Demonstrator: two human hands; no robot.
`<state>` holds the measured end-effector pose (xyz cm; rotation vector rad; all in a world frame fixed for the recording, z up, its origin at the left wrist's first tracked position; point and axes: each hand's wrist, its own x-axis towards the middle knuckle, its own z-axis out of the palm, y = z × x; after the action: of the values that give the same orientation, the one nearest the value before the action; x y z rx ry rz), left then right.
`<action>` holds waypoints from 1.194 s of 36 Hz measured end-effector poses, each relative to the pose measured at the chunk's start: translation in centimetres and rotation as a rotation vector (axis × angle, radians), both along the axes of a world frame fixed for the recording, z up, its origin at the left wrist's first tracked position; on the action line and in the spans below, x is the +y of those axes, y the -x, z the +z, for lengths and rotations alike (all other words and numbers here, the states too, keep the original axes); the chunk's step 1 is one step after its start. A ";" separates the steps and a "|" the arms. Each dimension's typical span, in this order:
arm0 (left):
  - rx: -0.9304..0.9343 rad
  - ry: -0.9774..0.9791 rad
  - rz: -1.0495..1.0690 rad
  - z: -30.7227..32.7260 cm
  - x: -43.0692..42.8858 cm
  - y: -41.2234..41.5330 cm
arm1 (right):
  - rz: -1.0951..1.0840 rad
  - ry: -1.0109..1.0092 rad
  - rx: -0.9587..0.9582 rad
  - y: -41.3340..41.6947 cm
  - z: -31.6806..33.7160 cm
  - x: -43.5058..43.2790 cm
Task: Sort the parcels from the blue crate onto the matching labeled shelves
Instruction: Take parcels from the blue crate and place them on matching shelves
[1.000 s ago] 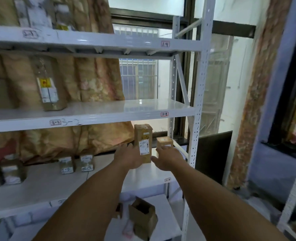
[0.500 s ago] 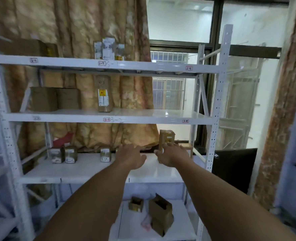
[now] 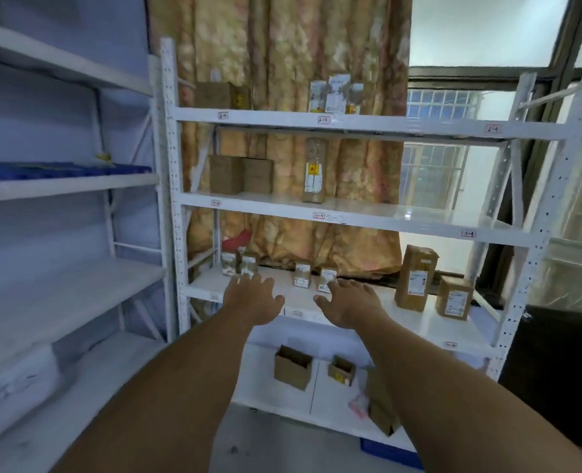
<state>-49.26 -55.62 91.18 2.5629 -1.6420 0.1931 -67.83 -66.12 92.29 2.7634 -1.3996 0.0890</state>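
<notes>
Both hands had let go. The left hand (image 3: 253, 298) and right hand (image 3: 346, 305) hung empty, fingers loosely spread, drawn back from the white metal shelf (image 3: 416, 327). The tall brown cardboard parcel with a white label (image 3: 416, 278) stood upright near the shelf's right end, just beside a shorter brown cardboard parcel (image 3: 454, 298). That placement looked finished, and fetching another parcel probably came next.
</notes>
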 end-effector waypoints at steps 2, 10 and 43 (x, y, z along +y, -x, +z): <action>0.024 0.011 0.055 0.2 2.9 -3.1 | 0.049 0.006 0.011 -3.7 0.5 1.9; 0.082 0.004 0.324 -0.9 17.9 -18.3 | 0.342 -0.019 0.015 -23.1 0.6 13.3; 0.577 -0.319 1.143 -35.0 52.6 -43.4 | 1.174 -0.210 0.518 -66.2 -32.3 41.6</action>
<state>-5.87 -2.98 56.21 3.0124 0.0733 -0.7136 -1.58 -24.52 59.98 2.9898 0.4036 -0.6953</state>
